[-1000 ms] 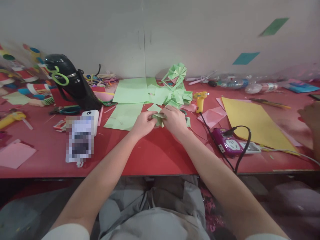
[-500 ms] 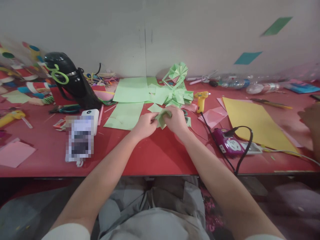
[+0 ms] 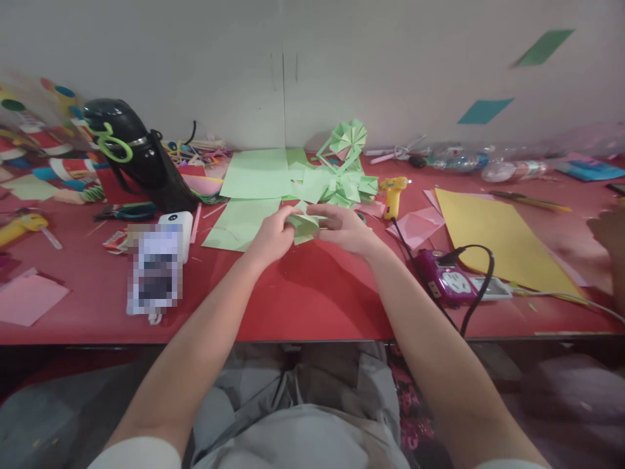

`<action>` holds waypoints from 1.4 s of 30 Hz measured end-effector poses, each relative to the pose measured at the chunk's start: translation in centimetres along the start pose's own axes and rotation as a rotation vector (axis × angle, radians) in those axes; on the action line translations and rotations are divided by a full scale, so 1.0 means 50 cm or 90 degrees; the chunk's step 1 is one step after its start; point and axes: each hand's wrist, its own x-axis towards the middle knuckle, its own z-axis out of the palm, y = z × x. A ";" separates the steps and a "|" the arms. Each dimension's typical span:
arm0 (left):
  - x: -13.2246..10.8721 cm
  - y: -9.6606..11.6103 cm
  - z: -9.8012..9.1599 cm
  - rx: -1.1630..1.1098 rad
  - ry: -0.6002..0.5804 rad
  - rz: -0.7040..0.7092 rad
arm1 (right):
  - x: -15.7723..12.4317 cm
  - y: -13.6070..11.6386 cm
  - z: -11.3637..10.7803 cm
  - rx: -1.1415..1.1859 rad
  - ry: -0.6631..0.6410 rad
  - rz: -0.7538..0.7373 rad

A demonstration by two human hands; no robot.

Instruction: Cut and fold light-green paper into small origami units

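Note:
A small folded piece of light green paper (image 3: 305, 229) is pinched in my left hand (image 3: 274, 238), just above the red table. My right hand (image 3: 347, 232) is at the paper's right side with its fingers apart and stretched toward it; whether the fingertips touch it I cannot tell. Behind both hands lie green paper sheets (image 3: 256, 174), partly overlapping, with smaller green pieces (image 3: 312, 185) on top. Folded green paper shapes (image 3: 347, 185), one of them a round pleated fan (image 3: 349, 138), stand at the back near the wall.
A yellow glue gun (image 3: 393, 195) stands right of the paper shapes, its cord running to a purple power strip (image 3: 446, 279). Yellow sheets (image 3: 508, 241) lie farther right. On the left are a black bottle (image 3: 141, 156) and a phone (image 3: 155, 270). Another person's hand (image 3: 608, 234) is at the right edge.
My right hand has loosened from the green paper and spread its fingers. My left hand has shifted slightly left and keeps hold of the paper, which now lies flatter.

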 end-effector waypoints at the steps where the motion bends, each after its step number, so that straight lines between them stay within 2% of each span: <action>1: 0.002 -0.002 -0.004 0.015 0.014 0.000 | -0.001 -0.001 -0.004 0.027 -0.030 -0.009; 4: 0.003 -0.005 -0.014 0.029 0.021 0.003 | -0.001 0.000 -0.011 0.046 -0.058 -0.023; 7: 0.000 -0.001 -0.019 -0.005 -0.025 -0.005 | 0.002 0.005 -0.010 0.006 -0.037 -0.008; 10: -0.001 0.009 -0.020 -0.057 -0.051 -0.030 | 0.004 0.006 -0.008 -0.037 -0.055 -0.026; 15: 0.007 0.008 -0.023 -0.158 -0.011 -0.116 | 0.004 0.005 -0.011 -0.091 -0.072 -0.100; 23: 0.007 0.008 -0.021 -0.206 -0.071 -0.009 | 0.007 0.013 0.001 -0.113 0.004 -0.086; 30: 0.006 0.007 -0.020 -0.312 -0.063 -0.142 | 0.007 0.016 0.011 -0.116 0.018 -0.065; 36: 0.011 -0.004 -0.022 -0.360 -0.087 -0.140 | 0.008 0.013 0.007 -0.057 -0.008 -0.061; 42: 0.005 0.015 -0.024 -0.398 -0.076 -0.199 | 0.008 0.013 0.007 -0.077 0.036 -0.040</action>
